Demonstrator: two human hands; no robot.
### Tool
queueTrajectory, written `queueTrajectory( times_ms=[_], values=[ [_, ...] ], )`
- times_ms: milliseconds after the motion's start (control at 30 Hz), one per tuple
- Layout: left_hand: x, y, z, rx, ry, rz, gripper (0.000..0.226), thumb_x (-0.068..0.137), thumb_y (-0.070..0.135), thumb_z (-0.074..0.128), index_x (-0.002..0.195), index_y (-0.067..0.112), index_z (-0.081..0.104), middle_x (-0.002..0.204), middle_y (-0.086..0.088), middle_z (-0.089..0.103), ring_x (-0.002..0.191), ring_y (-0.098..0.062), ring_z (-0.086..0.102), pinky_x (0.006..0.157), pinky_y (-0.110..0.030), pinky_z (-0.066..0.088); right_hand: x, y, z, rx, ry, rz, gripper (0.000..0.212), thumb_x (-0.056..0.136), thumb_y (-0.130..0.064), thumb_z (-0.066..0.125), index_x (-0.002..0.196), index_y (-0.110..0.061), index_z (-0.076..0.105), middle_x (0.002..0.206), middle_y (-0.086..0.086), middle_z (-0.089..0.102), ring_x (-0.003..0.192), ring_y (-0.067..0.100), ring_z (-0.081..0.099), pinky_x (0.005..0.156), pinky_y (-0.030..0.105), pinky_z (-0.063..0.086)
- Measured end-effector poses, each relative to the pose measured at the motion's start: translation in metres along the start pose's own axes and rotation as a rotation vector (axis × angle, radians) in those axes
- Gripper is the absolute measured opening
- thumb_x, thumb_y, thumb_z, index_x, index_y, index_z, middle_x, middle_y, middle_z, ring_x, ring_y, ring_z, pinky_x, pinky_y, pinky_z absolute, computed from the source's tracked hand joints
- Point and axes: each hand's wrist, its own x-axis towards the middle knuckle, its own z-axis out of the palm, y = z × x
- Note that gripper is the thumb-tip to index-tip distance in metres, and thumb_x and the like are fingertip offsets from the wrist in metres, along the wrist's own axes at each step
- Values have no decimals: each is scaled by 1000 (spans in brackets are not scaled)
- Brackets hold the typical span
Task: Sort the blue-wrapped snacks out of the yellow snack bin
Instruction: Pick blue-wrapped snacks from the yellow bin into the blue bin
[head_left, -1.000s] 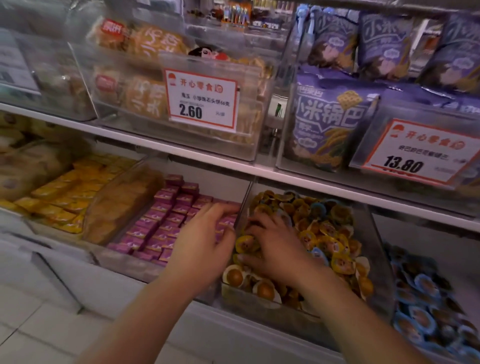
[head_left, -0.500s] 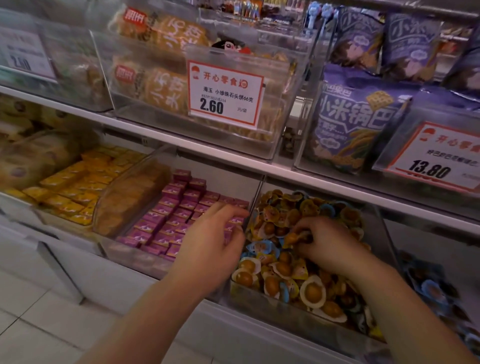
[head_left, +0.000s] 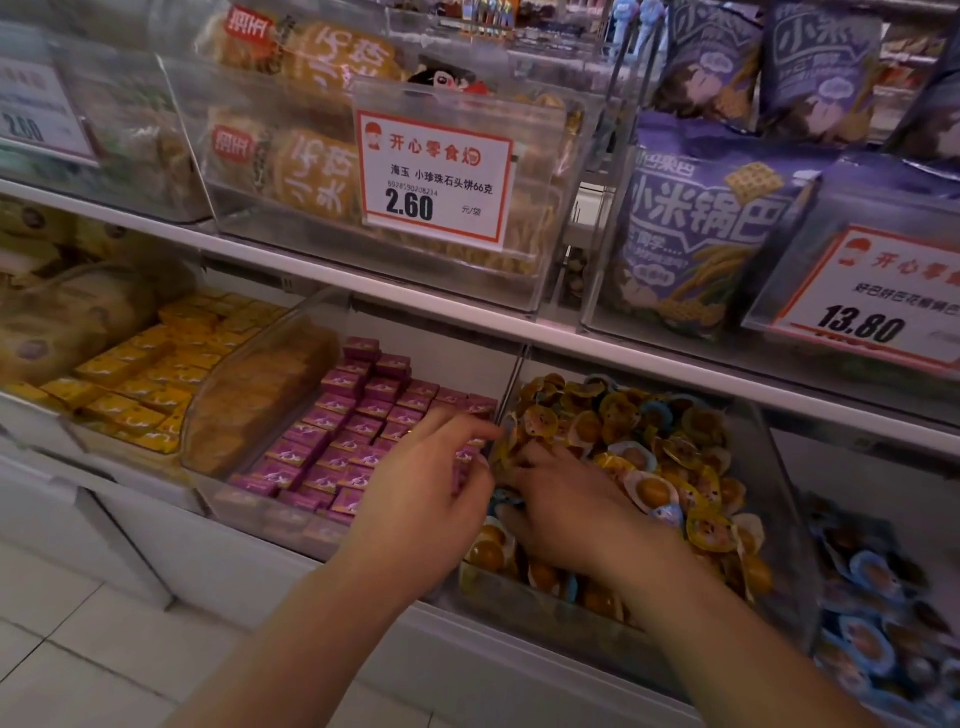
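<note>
Small round blue-wrapped snacks (head_left: 655, 414) lie scattered among the yellow-wrapped round snacks (head_left: 652, 491) in the clear plastic snack bin (head_left: 782, 499); a few sit beyond the right hand's knuckles toward the back, and one blue edge shows just under its thumb side. The right hand (head_left: 563, 512) has shifted back from the middle of the pile to the bin's near-left corner since half a second ago, palm down, fingers buried among the wrappers; whether they are clenched on a snack I cannot tell. The left hand (head_left: 423, 499) hovers just beside it over the divider, fingers loosely spread and empty, above the purple boxed sweets (head_left: 343, 441). To the right hand's far side sits a neighbouring bin of blue-wrapped snacks (head_left: 872, 582), the likely destination. Judging by this shift, searching continues; several blue pieces remain.
</note>
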Motion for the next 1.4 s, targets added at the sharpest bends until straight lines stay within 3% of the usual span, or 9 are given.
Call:
queueTrajectory(
  times_ms=[233,433,567,700,867,933,1100,1233,1400],
  values=[
    [0,-1,1,-6,1,0,29,90,24,53,115,35,63,112,23,56,99,4,55,73,-4,39,3,0,-4,-72,-119,35,61,90,-42,52,147,-48,31,145,6,41,124,31,49,86,41,47],
    [0,1,2,-20,7,7,32,88,32,46,113,33,65,111,22,56,94,1,58,70,-17,47,-4,6,-1,92,93,-87,34,83,-41,61,116,-38,66,103,-3,61,87,16,60,69,35,54],
    [2,4,3,-33,40,12,26,91,23,54,112,35,65,110,23,55,93,3,57,71,-11,45,-10,9,-5,307,139,-100,7,78,-37,64,84,-38,69,73,-10,66,66,4,59,53,25,47],
    [3,15,2,-52,184,43,26,88,16,54,104,30,68,107,21,57,100,4,56,78,-5,42,-16,21,-19,741,291,64,30,79,-18,75,71,-46,69,68,-19,67,69,-6,62,58,15,46],
    [-1,38,16,-103,205,184,25,86,16,51,103,25,67,110,17,58,100,-2,59,79,-15,46,-33,46,-37,1219,304,211,29,82,-3,74,83,-31,77,88,-8,77,81,4,69,75,19,55],
    [-5,46,32,-148,120,163,31,86,20,51,113,29,62,115,19,55,104,0,58,81,-13,45,-44,53,-37,1317,296,243,21,84,-1,72,89,-21,78,86,-2,76,75,9,69,66,22,54],
    [-2,61,71,-570,-218,-196,56,93,19,66,141,32,42,132,6,57,106,-4,65,92,-31,55,-61,60,-35,1283,335,217,22,89,0,67,90,-19,78,97,5,77,96,18,71,88,30,57],
    [9,67,75,-764,-175,-357,33,89,6,69,118,20,61,108,-8,71,94,-14,71,78,-30,59,-71,60,-32,1209,382,189,20,93,-6,64,92,-23,75,94,3,76,90,13,71,78,23,56],
    [8,84,75,-1356,-219,-831,23,97,23,55,109,8,68,92,-17,74,68,-26,71,59,-38,59,-67,46,-22,1110,775,313,23,92,-11,66,89,-34,68,83,-6,71,74,5,67,68,19,51]
  ],
)
